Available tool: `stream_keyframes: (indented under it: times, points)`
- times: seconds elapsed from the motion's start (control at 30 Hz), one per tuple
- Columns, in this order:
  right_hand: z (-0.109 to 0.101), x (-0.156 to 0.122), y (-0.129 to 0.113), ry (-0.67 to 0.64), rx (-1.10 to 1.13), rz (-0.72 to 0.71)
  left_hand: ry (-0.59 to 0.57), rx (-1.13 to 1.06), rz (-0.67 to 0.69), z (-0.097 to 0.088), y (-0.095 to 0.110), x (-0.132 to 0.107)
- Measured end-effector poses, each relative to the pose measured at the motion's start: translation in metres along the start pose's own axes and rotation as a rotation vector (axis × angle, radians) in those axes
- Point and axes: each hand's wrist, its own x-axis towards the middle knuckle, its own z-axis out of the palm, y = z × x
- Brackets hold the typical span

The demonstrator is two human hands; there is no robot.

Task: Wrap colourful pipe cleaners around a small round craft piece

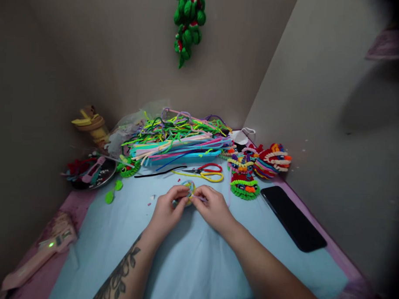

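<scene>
My left hand (169, 206) and my right hand (211, 205) meet over the light blue table cover (189, 258). Both pinch a small coiled pipe-cleaner piece (188, 187) in yellow, green and blue between their fingertips. Most of the piece is hidden behind the fingers. Just beyond the hands lie scissors (205, 171) with a red and a yellow handle. A big heap of coloured pipe cleaners (178, 138) is stacked behind the scissors.
Finished pipe-cleaner figures (256, 169) lie at the right, a black phone (292, 218) beside them. A dark dish with scraps (89, 172) and a yellow figure (91, 124) stand at the left. A glue gun (40, 253) rests at the near left. Walls close in around the table.
</scene>
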Motion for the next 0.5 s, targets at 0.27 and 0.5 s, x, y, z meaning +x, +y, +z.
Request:
stream_keyframes:
  times: [0.27,0.5]
  points:
    - [-0.0027,-0.0034,0.0041,0.015,-0.171,-0.081,-0.028,0.027,0.032,0.0029,-0.0029,-0.0035]
    - [-0.005,-0.0037,0.0045,0.016,-0.328,-0.145,-0.042,0.012,0.046,0.0049,-0.0008,-0.0061]
